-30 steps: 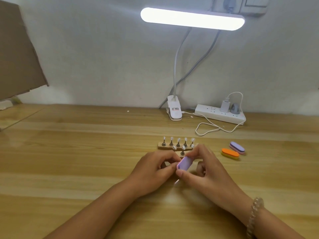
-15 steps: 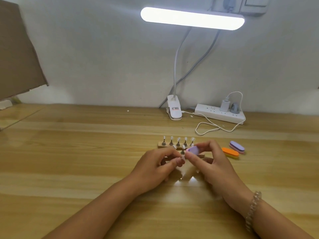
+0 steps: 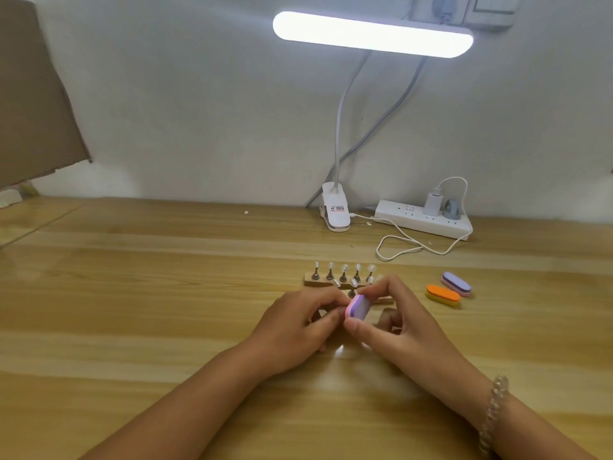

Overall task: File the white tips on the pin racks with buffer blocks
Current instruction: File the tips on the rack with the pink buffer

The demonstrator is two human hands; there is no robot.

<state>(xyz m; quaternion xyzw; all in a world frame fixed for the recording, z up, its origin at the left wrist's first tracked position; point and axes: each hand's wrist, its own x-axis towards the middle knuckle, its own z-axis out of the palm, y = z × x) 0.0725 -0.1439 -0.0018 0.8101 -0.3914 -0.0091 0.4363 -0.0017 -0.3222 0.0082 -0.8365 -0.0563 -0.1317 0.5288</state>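
**Lamp-lit wooden bench (image 3: 132,310)**

The right hand (image 3: 398,322) pinches a purple buffer block (image 3: 359,307); the left hand (image 3: 298,323) curls against it, its hold unclear. Pin racks (image 3: 318,282) with white tips (image 3: 344,267) stand just beyond both hands. Further beyond, a lit lamp (image 3: 371,34) and power strip (image 3: 421,222) line the wall (image 3: 199,111).

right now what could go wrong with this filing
1. The right hand holds the block just in front of the racks. A wide stroke could knock the upright pins.
2. The left hand meets the block with curled fingers, and whatever it files is hidden. Something that small could slip, or the block could rub skin.
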